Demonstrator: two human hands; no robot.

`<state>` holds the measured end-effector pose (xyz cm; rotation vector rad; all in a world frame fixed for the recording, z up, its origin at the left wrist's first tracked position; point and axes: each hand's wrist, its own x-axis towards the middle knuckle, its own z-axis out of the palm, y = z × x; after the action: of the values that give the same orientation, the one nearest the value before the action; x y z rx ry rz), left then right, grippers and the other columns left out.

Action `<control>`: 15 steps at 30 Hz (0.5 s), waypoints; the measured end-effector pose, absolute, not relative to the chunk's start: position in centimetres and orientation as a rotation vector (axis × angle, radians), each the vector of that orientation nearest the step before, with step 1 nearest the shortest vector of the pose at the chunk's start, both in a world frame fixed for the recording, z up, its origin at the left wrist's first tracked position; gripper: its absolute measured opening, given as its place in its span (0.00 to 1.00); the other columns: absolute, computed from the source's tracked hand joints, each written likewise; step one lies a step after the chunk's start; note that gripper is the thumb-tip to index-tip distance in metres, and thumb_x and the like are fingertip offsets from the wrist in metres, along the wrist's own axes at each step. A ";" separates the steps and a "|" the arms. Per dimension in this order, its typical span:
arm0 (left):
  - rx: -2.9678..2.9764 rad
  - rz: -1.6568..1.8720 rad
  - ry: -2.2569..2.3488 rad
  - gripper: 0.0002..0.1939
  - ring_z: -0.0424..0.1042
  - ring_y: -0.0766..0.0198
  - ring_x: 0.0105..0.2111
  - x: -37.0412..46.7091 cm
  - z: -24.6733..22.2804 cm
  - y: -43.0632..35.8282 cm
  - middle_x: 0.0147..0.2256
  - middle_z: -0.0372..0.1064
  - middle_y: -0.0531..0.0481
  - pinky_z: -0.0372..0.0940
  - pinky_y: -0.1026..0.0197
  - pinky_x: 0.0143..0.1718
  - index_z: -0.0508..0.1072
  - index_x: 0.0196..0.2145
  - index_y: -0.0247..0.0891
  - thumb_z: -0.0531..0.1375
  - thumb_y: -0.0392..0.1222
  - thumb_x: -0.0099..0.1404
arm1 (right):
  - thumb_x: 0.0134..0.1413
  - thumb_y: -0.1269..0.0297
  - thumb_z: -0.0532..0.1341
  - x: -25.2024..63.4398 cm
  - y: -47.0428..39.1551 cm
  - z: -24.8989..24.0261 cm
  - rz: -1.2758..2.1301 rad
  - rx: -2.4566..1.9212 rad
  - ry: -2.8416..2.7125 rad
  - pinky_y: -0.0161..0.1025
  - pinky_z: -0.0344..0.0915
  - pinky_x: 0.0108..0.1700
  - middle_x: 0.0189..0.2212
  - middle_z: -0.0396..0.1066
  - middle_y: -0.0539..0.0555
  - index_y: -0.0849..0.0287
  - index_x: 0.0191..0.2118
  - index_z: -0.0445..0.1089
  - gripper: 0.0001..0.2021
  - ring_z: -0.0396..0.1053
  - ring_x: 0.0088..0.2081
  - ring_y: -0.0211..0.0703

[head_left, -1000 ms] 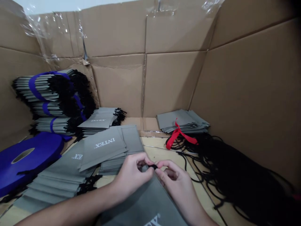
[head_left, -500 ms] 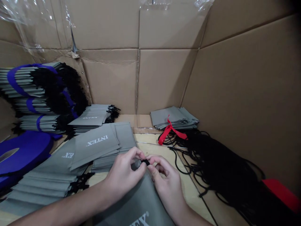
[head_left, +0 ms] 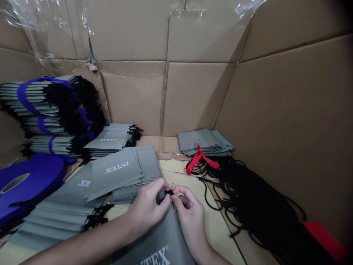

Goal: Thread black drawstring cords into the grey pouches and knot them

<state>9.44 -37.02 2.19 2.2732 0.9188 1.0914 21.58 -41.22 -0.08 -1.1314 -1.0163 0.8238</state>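
Note:
A grey INTEX pouch (head_left: 162, 235) lies at the bottom centre, its top corner raised between my hands. My left hand (head_left: 151, 200) pinches a short piece of black cord (head_left: 168, 192) at that corner. From the other side, my right hand (head_left: 189, 208) grips the same black cord with thumb and forefinger. The cord's exact shape is partly hidden by the fingertips. Just beyond my left hand, a stack of grey pouches (head_left: 150, 162) sits with a printed pouch (head_left: 116, 171) slanted across it.
Fanned pouches (head_left: 55, 217) and a blue ribbon roll (head_left: 33, 180) lie left, below bundles tied with blue ribbon (head_left: 24, 97). Black cords (head_left: 256, 198) with red ties (head_left: 197, 162) lie right, near another pouch stack (head_left: 204, 141). Cardboard walls (head_left: 198, 95) enclose the table.
The camera view has shifted slightly, so the surroundings sit a little lower and mostly farther right. More of the pouch's print shows. Both hands stay pinched at the cord, with small finger movements.

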 end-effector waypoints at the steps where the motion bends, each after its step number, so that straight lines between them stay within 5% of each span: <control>1: 2.266 1.111 0.917 0.04 0.65 0.67 0.28 9.5 2.1 -36.9 0.27 0.64 0.53 0.59 0.67 0.30 0.62 0.28 0.38 0.52 0.31 0.57 | 0.48 0.62 0.62 21.4 -41.1 -0.1 0.814 -1.112 -1.012 0.30 0.59 0.25 0.27 0.67 0.50 0.60 0.30 0.67 0.07 0.61 0.24 0.35; 7: 2.227 1.189 0.863 0.05 0.63 0.67 0.25 9.4 1.7 -35.9 0.25 0.61 0.54 0.57 0.68 0.28 0.59 0.27 0.39 0.52 0.31 0.57 | 0.47 0.63 0.62 21.5 -39.8 -0.9 0.757 -1.029 -1.022 0.30 0.59 0.22 0.30 0.69 0.52 0.59 0.27 0.68 0.06 0.60 0.22 0.33; 11: 2.207 1.177 0.830 0.04 0.65 0.66 0.28 9.0 1.9 -35.3 0.26 0.64 0.53 0.59 0.68 0.30 0.62 0.29 0.38 0.52 0.31 0.58 | 0.50 0.56 0.61 22.5 -39.2 -1.2 0.899 -1.044 -1.048 0.29 0.50 0.16 0.21 0.67 0.49 0.59 0.29 0.69 0.11 0.51 0.14 0.28; 15: 2.180 1.126 0.833 0.04 0.66 0.66 0.28 8.8 2.2 -35.1 0.27 0.67 0.52 0.59 0.67 0.31 0.64 0.30 0.37 0.53 0.31 0.58 | 0.45 0.53 0.64 23.4 -38.8 -0.6 0.968 -1.068 -1.032 0.28 0.50 0.15 0.21 0.65 0.48 0.58 0.34 0.69 0.14 0.53 0.15 0.29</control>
<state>8.84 -35.13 2.24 2.1802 0.8333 1.1256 23.42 -38.75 -0.64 -1.0681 -1.0315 0.9682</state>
